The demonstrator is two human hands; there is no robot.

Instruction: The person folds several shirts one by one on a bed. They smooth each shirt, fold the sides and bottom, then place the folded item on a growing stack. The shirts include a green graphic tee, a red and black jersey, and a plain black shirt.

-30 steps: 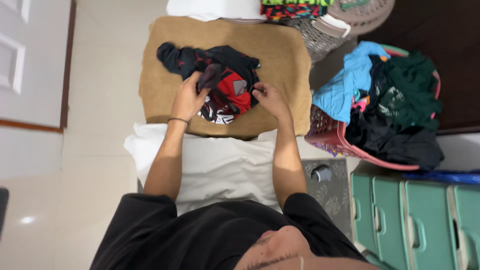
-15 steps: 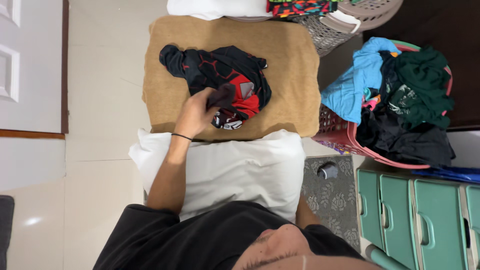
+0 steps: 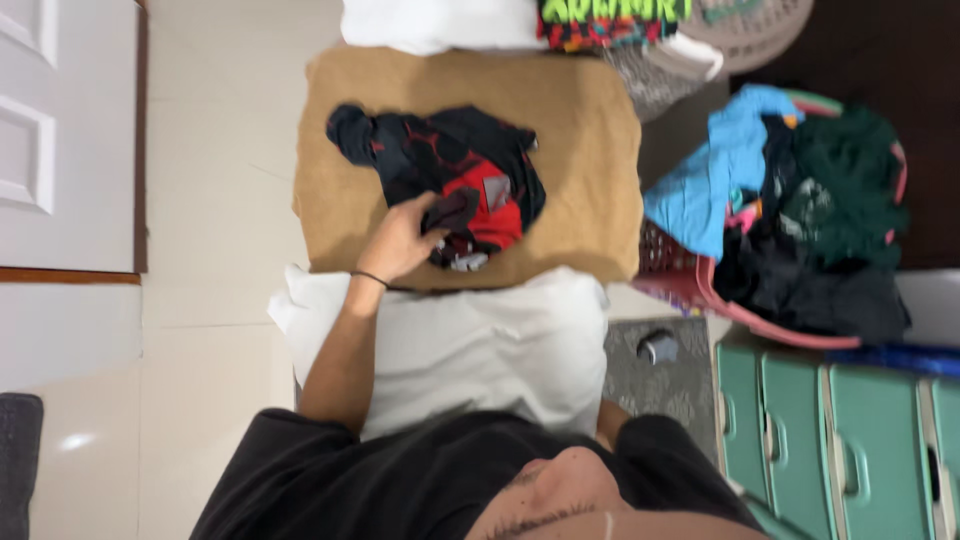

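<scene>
Entry: I log my left hand (image 3: 400, 243) alone now pinching the crumpled black-and-red patterned garment (image 3: 450, 180) on the tan cloth-covered table (image 3: 580, 150); right hand withdrawn, unseen.

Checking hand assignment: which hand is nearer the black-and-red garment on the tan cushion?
Left. The left hand grips a fold of the black-and-red garment; the right hand is out of view, off the cushion.

Tan padded surface (image 3: 590, 150); crumpled black-and-red garment (image 3: 450, 170) directly on it, near its middle
</scene>
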